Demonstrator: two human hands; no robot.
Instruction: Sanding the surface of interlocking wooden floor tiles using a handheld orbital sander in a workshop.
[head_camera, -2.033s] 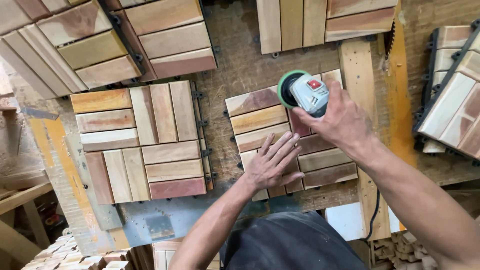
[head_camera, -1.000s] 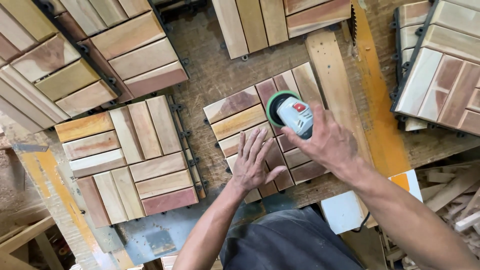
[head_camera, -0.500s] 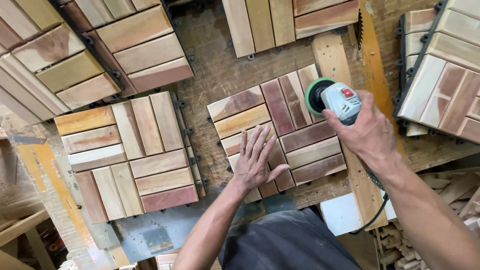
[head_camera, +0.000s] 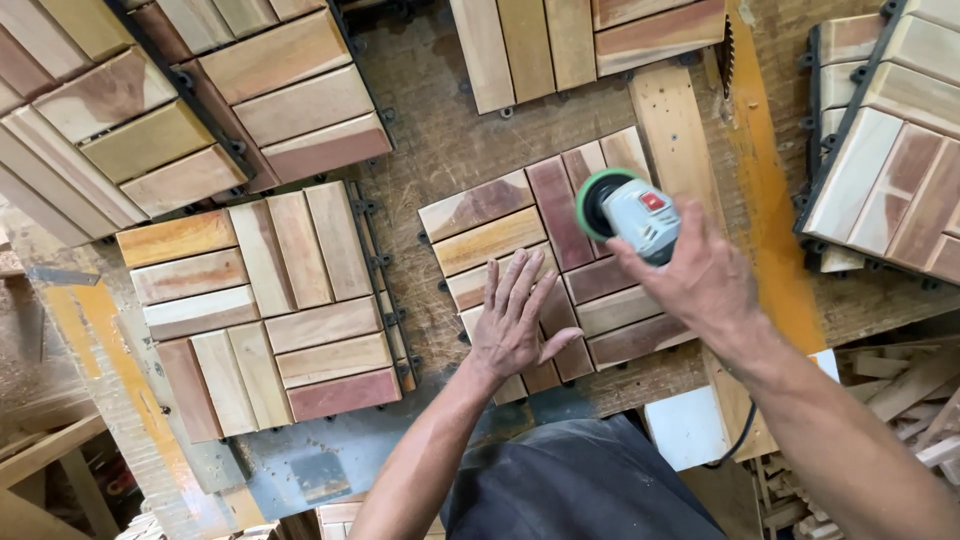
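The left hand (head_camera: 515, 325) lies flat, palm down, fingers spread and pointing toward one o'clock, thumb splayed out toward three o'clock. Its bare forearm runs back toward seven o'clock, wrist straight. The right hand (head_camera: 700, 275) is curled in a closed grip, knuckles up, fingers wrapped toward ten o'clock. Its forearm comes in from five o'clock, wrist bent slightly. The two hands sit near each other, not touching.

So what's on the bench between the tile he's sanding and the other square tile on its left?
Nothing lies there. In the head view, only a strip of bare, dusty workbench separates the sanded tile from the left tile.
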